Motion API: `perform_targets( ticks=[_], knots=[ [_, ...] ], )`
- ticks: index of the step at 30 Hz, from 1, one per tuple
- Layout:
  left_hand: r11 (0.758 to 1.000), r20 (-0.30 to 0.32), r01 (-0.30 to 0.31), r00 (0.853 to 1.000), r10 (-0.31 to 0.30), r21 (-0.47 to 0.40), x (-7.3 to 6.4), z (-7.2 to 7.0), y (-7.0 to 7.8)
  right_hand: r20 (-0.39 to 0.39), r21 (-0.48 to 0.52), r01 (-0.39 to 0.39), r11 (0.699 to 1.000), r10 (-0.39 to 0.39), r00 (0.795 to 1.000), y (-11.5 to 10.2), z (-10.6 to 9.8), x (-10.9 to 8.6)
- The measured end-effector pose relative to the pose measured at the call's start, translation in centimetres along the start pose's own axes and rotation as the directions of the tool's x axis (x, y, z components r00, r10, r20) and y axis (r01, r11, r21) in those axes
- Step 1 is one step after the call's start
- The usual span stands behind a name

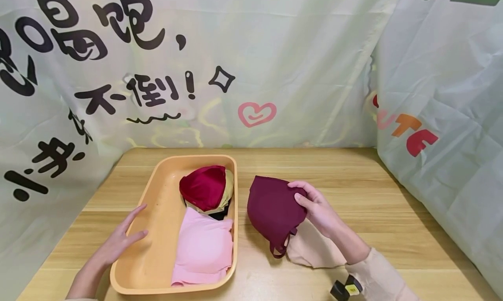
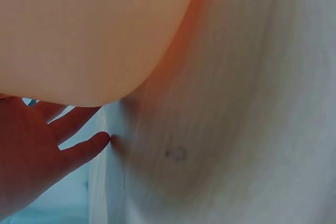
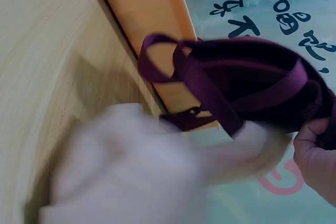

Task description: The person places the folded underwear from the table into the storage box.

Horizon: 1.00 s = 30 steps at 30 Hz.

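Observation:
A folded dark purple bra is held up by my right hand, which pinches its right edge between thumb and fingers. Its straps dangle in the right wrist view. Below that hand a beige garment lies on the table, partly covered by the bra and forearm. My left hand is spread at the left rim of the orange bin; in the left wrist view its fingertips are by the bin's outer wall. Inside the bin's right side are a pink bra and a red bra over yellowish and black ones.
The wooden table meets a printed curtain at the back and sides. A black device with a yellow label is at my right wrist. The bin's right wall stands between the pink bra and my right hand.

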<state>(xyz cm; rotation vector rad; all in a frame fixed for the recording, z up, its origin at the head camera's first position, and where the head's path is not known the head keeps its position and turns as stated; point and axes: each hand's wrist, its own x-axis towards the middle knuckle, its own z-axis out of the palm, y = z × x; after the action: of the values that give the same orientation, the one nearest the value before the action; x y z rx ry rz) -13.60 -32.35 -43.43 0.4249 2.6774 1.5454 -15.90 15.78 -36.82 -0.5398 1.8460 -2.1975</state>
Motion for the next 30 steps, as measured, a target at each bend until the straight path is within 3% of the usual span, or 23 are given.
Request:
perform_targets(
  ticks=[6, 15, 30],
  knots=[
    [1.0, -0.004, -0.003, 1.0, 0.003, 0.005, -0.1, 0.1, -0.2, 0.007, 0.018, 0.034, 0.999, -0.035, 0.999, 0.0, -0.1, -0.1],
    [1.0, 0.0, -0.001, 1.0, 0.001, 0.013, -0.1, 0.1, -0.1, 0.056, 0.139, 0.091, 0.986, -0.1, 0.993, -0.2, 0.2, 0.2],
    [1.0, 0.005, -0.024, 1.0, 0.024, 0.016, -0.1, 0.1, -0.1, 0.082, 0.21, 0.08, 0.974, -0.099, 0.992, -0.5, 1.7, 1.2]
  ],
)
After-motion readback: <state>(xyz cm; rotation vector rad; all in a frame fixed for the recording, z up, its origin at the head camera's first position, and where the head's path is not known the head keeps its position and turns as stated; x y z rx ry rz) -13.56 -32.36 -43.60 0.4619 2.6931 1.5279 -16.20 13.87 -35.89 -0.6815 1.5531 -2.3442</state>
